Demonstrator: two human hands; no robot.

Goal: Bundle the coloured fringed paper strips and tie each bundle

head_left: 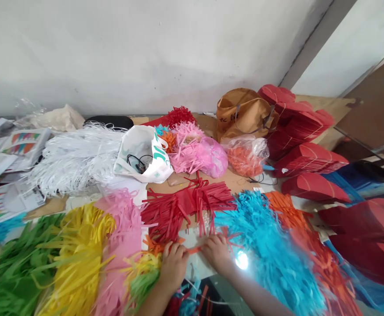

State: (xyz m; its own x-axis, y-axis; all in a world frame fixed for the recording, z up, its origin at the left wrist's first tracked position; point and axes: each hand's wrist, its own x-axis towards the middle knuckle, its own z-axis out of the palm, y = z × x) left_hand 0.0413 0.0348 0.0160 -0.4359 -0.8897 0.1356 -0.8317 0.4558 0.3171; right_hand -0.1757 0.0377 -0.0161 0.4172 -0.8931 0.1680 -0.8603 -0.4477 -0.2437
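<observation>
An orange fringed paper tassel (193,250) is stretched between my two hands, its middle narrowed to a strip. My left hand (175,262) is closed on the tassel's left part, and orange fringe spreads out past the fingers. On the other side my right hand (217,252) pinches the strip, with reddish-orange fringe fanning out beyond it. Just ahead of both hands lies a pile of red paper tassels (185,202). Beside my left wrist is a small bunch of yellow and green fringe (144,274). Blue fringe (261,237) lies to the right of my right hand.
Green (17,263), yellow (80,254) and pink fringe (121,250) lie in bundles at left. White strands (80,158), a white bag (161,162) and a brown bag (228,116) are at the back. Banded red stacks (310,160) and orange fringe (310,237) are on the right.
</observation>
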